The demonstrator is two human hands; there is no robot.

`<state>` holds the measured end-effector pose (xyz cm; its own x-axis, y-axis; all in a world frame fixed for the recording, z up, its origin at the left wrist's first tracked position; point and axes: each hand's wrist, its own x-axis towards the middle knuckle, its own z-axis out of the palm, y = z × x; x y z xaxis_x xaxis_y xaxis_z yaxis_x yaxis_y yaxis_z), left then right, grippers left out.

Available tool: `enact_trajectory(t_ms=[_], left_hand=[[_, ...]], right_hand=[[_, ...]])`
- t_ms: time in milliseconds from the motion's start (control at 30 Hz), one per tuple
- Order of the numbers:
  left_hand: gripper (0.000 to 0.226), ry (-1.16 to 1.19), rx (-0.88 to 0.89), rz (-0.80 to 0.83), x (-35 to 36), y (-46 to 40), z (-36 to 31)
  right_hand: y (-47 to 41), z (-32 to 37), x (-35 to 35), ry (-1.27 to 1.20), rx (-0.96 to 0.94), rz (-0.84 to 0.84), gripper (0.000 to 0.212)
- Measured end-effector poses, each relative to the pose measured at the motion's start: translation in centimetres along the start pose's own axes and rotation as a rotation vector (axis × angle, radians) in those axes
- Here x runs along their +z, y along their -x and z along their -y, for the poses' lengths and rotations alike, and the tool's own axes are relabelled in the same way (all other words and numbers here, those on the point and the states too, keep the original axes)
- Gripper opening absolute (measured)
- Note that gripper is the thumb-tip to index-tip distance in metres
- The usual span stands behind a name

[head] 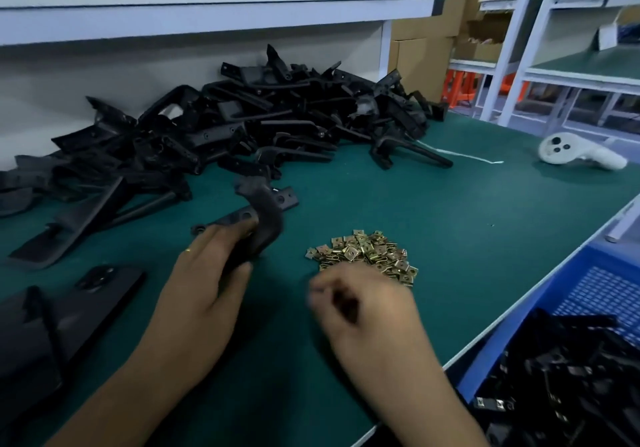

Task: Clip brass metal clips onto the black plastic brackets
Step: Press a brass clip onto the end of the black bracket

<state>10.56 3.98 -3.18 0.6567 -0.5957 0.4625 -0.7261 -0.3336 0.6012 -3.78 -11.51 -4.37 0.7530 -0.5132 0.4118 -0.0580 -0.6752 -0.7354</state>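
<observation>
green bench [450, 225] | left hand [204, 294] grips one bracket [263, 218], steadying it for clipping | right hand [363, 311] blurred at clip pile [363, 252], fingers curled, hold unclear | bracket heap [242, 124] behind

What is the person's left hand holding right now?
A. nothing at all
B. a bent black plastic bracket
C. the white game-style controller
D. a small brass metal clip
B: the left hand grips a bent black plastic bracket just above the green table mat, while the small brass metal clips lie in a heap beside the right hand.
</observation>
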Motion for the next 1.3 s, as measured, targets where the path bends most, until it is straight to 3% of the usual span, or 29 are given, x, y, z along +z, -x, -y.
enact_trajectory(t_ms=[100, 200, 333, 567, 733, 800, 967, 1067, 1167, 1300], left_hand=[[0.069, -0.032, -0.040, 0.077, -0.3, 0.0, 0.1], [0.041, -0.107, -0.015, 0.278, -0.4, 0.0, -0.5], [0.045, -0.139, 0.039, 0.433, -0.5, 0.3, -1.0], [0.088, -0.166, 0.041, 0.400, 0.0, 0.5, -1.0], [0.053, -0.165, 0.090, 0.310, 0.7, 0.7, -1.5], [0.050, -0.181, 0.091, 0.299, 0.7, 0.7, -1.5], [0.049, -0.188, 0.193, 0.234, 0.7, 0.7, -1.8], [0.055, -0.228, 0.286, 0.209, 1.1, 0.7, -2.4], [0.056, -0.233, 0.332, 0.216, 2.0, 0.5, -3.1], [0.057, -0.272, 0.331, 0.213, 2.1, 0.4, -3.3]], right_hand=[[-0.7, -1.4, -1.0, 0.157, -0.031, -0.122, 0.010], [-0.5, -1.5, -0.4, 0.282, -0.041, -0.080, 0.008], [-0.3, -1.1, 0.2, 0.410, -0.024, -0.108, 0.007], [-0.5, -0.3, -0.4, 0.407, -0.044, 0.002, 0.013], [-0.7, 0.1, -0.5, 0.418, -0.101, 0.100, 0.022], [-0.8, -0.1, -0.2, 0.395, -0.108, 0.108, 0.027], [-0.6, -1.1, -0.4, 0.126, -0.068, -0.081, 0.028], [-0.7, -0.9, -1.1, -0.281, 0.057, -0.193, 0.019], [-0.9, -0.3, -1.2, -0.708, 0.191, -0.172, 0.010], [-1.0, 0.0, -1.2, -0.899, 0.274, -0.119, 0.001]])
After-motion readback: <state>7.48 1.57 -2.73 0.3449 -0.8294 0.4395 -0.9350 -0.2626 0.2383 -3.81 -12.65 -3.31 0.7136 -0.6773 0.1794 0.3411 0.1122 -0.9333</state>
